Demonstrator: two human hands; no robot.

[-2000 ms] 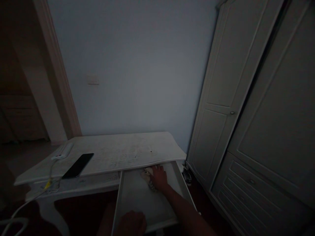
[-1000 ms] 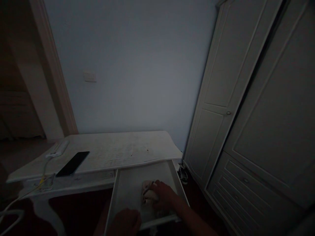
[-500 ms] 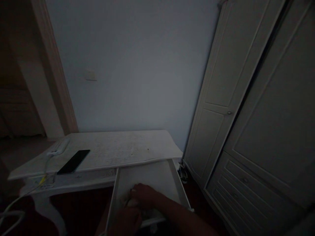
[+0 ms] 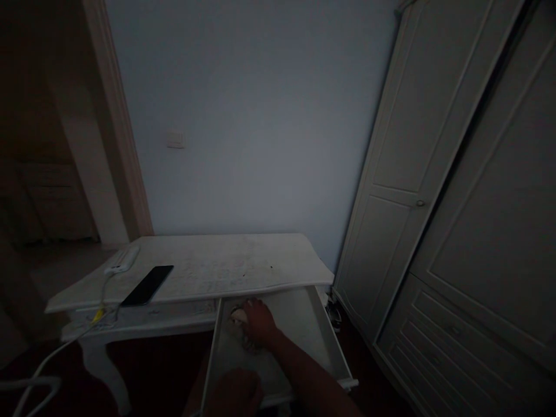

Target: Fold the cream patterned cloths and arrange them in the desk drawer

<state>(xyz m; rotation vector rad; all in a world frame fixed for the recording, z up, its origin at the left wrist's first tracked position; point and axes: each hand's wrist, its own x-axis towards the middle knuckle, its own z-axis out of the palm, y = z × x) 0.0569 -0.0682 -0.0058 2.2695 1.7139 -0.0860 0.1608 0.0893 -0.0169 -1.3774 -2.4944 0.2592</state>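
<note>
The white drawer (image 4: 295, 324) is pulled out of the desk. Deep inside it, toward the back left, my right hand (image 4: 259, 323) is closed over a crumpled, light-coloured cloth (image 4: 238, 317). Part of the cloth hangs below the fingers onto the drawer floor. My left hand (image 4: 237, 391) is over the front left part of the drawer, its fingers curled inward. Whatever it may hold is hidden in the dark.
On the white desk (image 4: 226, 255) lie a black phone (image 4: 148, 285) and a white power strip (image 4: 123, 259) with a cable running down to the left. A white wardrobe (image 4: 391, 231) stands at the right. Dark shoes (image 4: 333, 317) show between desk and wardrobe.
My right hand has moved away from my left, further back into the drawer, taking the cloth with it. My left hand stays near the drawer's front. The view has shifted slightly left.
</note>
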